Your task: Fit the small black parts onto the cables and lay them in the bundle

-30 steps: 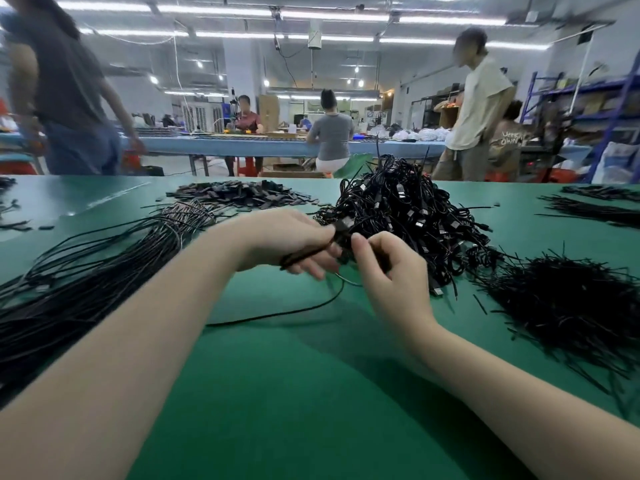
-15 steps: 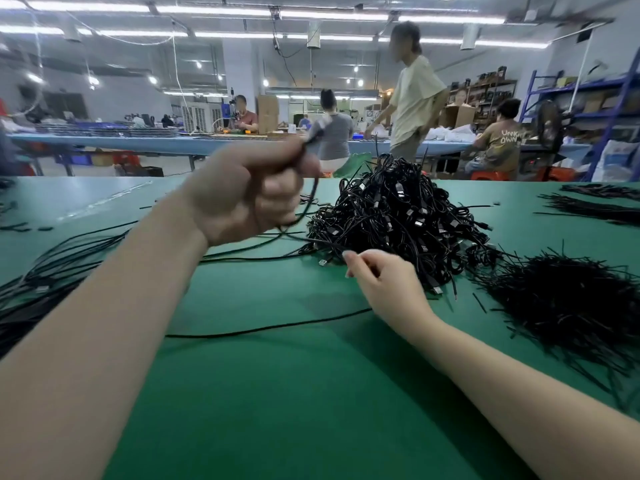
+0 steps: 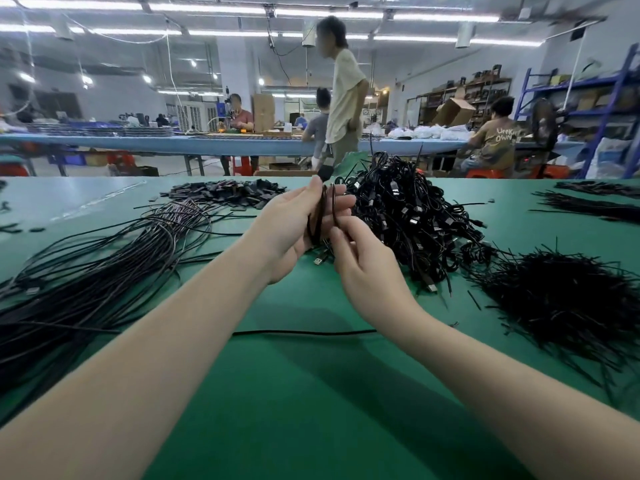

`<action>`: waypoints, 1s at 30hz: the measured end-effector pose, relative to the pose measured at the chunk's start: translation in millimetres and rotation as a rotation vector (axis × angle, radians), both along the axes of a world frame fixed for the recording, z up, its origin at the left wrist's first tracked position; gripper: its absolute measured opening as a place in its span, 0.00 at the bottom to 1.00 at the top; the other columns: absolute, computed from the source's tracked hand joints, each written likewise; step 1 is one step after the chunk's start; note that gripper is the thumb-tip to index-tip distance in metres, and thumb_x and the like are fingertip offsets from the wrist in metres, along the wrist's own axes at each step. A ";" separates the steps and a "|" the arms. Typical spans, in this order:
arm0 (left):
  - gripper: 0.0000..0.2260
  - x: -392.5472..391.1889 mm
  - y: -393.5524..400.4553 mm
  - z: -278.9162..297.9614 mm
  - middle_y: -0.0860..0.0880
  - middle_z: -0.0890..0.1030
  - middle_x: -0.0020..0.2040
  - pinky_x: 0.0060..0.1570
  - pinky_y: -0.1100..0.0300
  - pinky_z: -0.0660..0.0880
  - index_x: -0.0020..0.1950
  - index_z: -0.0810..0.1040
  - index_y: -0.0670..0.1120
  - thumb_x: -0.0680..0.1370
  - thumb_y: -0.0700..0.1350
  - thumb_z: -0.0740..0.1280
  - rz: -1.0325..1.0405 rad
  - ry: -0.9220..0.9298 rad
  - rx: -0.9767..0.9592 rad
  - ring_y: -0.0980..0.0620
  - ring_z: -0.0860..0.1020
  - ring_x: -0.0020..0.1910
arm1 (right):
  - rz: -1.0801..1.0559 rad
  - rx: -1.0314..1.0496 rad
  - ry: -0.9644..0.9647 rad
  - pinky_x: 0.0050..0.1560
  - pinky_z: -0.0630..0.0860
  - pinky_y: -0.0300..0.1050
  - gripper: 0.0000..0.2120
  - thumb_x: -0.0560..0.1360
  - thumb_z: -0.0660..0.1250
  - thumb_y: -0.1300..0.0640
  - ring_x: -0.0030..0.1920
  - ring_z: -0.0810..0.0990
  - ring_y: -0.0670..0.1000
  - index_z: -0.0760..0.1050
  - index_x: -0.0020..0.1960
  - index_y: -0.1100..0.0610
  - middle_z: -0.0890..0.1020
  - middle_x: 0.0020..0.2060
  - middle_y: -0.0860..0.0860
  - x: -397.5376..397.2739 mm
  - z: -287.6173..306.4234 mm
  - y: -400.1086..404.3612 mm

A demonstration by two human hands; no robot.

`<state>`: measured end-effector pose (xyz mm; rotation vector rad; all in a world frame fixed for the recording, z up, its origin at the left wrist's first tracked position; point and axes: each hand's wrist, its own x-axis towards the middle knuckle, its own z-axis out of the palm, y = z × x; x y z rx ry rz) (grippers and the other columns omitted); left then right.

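Head view: left hand (image 3: 294, 226), fingers straight, carries looped cable (image 3: 320, 216); right hand (image 3: 363, 268) pinches it near the cable pile (image 3: 408, 216).

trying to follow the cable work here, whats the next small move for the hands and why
Probably pinch the cable loops with the right hand and draw the plug end up: the left hand lies open under the loops, and the plug end hangs below, no black part visibly fitted.
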<state>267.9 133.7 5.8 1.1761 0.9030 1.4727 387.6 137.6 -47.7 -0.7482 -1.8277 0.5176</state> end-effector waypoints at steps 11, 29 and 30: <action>0.14 -17.3 -2.4 14.8 0.56 0.66 0.27 0.28 0.69 0.66 0.51 0.76 0.46 0.84 0.47 0.52 -0.092 -0.368 -0.036 0.59 0.65 0.24 | 0.033 -0.064 -0.262 0.36 0.74 0.46 0.10 0.80 0.60 0.51 0.27 0.72 0.44 0.74 0.41 0.48 0.76 0.27 0.48 12.9 -30.3 15.1; 0.14 13.6 4.4 -27.3 0.50 0.70 0.34 0.34 0.63 0.66 0.41 0.70 0.47 0.85 0.46 0.53 0.047 0.183 -0.197 0.55 0.68 0.31 | 0.107 -0.599 0.215 0.35 0.76 0.40 0.11 0.81 0.60 0.57 0.26 0.77 0.43 0.77 0.43 0.54 0.79 0.35 0.49 10.8 -15.0 20.8; 0.13 14.1 5.0 -28.5 0.51 0.70 0.36 0.36 0.61 0.63 0.42 0.71 0.48 0.84 0.47 0.54 0.083 0.248 -0.183 0.54 0.67 0.34 | 0.092 -0.584 0.212 0.35 0.76 0.41 0.12 0.81 0.58 0.57 0.25 0.77 0.44 0.77 0.43 0.54 0.79 0.35 0.49 10.1 -13.8 20.5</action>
